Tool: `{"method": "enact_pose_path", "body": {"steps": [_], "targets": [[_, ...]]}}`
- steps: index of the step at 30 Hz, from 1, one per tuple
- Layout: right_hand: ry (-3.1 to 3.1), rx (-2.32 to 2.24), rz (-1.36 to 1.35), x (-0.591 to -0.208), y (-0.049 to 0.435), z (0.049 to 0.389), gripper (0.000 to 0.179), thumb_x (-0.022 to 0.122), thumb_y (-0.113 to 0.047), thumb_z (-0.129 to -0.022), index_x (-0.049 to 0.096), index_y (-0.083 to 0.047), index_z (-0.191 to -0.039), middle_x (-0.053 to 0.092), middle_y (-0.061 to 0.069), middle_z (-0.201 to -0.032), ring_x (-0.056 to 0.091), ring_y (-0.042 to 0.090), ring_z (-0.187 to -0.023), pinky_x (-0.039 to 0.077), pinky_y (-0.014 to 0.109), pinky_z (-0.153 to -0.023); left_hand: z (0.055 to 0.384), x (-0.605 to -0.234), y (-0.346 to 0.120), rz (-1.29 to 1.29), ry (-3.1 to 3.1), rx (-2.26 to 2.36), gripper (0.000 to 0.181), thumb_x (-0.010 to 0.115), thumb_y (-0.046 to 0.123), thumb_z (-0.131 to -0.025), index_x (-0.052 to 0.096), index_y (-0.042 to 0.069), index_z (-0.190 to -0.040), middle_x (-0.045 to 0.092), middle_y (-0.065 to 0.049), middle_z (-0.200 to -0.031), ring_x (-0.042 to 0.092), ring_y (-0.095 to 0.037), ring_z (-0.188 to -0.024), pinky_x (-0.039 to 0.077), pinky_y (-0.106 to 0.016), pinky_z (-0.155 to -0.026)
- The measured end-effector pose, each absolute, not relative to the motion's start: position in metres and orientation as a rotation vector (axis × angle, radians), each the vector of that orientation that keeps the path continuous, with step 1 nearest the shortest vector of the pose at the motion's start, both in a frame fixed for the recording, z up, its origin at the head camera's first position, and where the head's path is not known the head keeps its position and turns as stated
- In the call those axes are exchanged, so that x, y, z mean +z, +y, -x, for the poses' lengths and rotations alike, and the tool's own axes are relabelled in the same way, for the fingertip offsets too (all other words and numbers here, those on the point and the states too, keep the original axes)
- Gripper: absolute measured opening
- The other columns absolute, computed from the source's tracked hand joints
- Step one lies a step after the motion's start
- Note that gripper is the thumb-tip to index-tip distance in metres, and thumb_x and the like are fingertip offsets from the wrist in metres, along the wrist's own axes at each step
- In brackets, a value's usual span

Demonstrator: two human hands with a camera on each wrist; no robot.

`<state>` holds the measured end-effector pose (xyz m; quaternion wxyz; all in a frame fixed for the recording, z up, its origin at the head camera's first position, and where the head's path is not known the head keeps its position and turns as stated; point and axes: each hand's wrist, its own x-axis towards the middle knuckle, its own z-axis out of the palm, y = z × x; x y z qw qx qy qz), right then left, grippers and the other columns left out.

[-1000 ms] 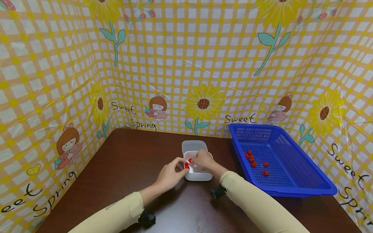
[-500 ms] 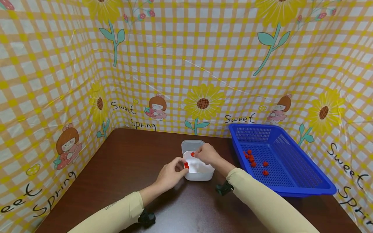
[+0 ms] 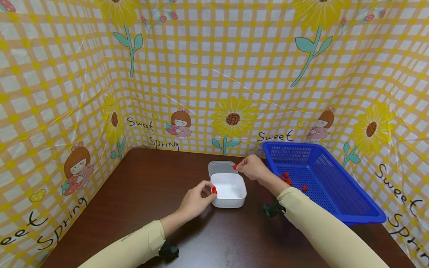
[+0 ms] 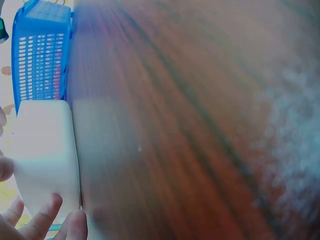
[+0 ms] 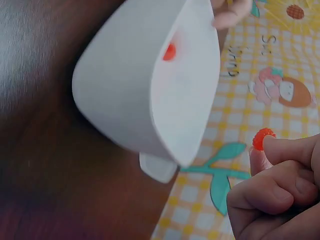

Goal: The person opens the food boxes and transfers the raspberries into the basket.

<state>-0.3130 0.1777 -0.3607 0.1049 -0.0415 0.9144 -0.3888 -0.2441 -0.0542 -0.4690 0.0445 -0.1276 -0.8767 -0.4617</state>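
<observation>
A white plastic box stands on the table with its top uncovered. My left hand holds its left side, thumb and fingers curled at the rim. Just inside that wall lie red raspberries, partly hidden by the fingers; one raspberry shows inside in the right wrist view. Up and right of the box, my right hand pinches a raspberry between thumb and index fingertip, its other fingers folded. In the left wrist view, fingertips touch the outer wall of the box.
Behind the box lies a translucent lid. A blue perforated basket stands on the right, with several raspberries in it, partly hidden by the right arm. Patterned cloth walls the dark wooden table at back and sides.
My right hand has risen out of the box and moved right and back, carrying the pinched raspberry past the lid towards the basket. My left hand stays in place on the box.
</observation>
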Motion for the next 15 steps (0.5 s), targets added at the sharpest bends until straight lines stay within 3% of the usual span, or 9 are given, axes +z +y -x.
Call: {"method": "enact_pose_path", "body": {"steps": [4, 9, 12, 15], "targets": [[2.708, -1.17, 0.145, -0.353, 0.194, 0.315, 0.024, 0.059, -0.012, -0.1, 0.07, 0.007, -0.11, 0.032, -0.007, -0.05, 0.024, 0.007, -0.043, 0.024, 0.024, -0.045, 0.244, -0.468, -0.055, 0.396, -2.67, -1.409, 0.031, 0.071, 0.035, -0.091, 0.064, 0.023, -0.118, 0.067, 0.013, -0.087, 0.062, -0.006, -0.081, 0.046, -0.029, -0.069], [2.774, -1.137, 0.134, -0.345, 0.217, 0.32, 0.019, 0.061, -0.013, -0.099, 0.07, 0.003, -0.095, 0.033, -0.008, -0.052, 0.027, 0.006, -0.044, 0.028, 0.024, -0.046, 0.244, -0.469, -0.055, 0.4, -2.665, -1.417, 0.032, 0.071, 0.036, -0.091, 0.064, 0.022, -0.119, 0.067, 0.013, -0.088, 0.062, -0.007, -0.082, 0.046, -0.03, -0.07], [2.803, -1.113, 0.137, -0.343, 0.233, 0.323, 0.021, 0.06, -0.014, -0.1, 0.071, 0.004, -0.095, 0.033, -0.008, -0.052, 0.028, 0.006, -0.043, 0.029, 0.024, -0.045, 0.244, -0.469, -0.055, 0.404, -2.662, -1.423, 0.032, 0.071, 0.036, -0.092, 0.064, 0.022, -0.119, 0.067, 0.013, -0.088, 0.062, -0.008, -0.083, 0.046, -0.03, -0.07], [2.824, -1.079, 0.119, -0.341, 0.249, 0.325, 0.025, 0.059, -0.015, -0.1, 0.071, 0.007, -0.107, 0.036, -0.008, -0.053, 0.031, 0.006, -0.043, 0.03, 0.025, -0.045, 0.244, -0.468, -0.055, 0.404, -2.663, -1.426, 0.032, 0.071, 0.035, -0.092, 0.064, 0.021, -0.119, 0.067, 0.012, -0.088, 0.062, -0.008, -0.083, 0.046, -0.03, -0.07]]}}
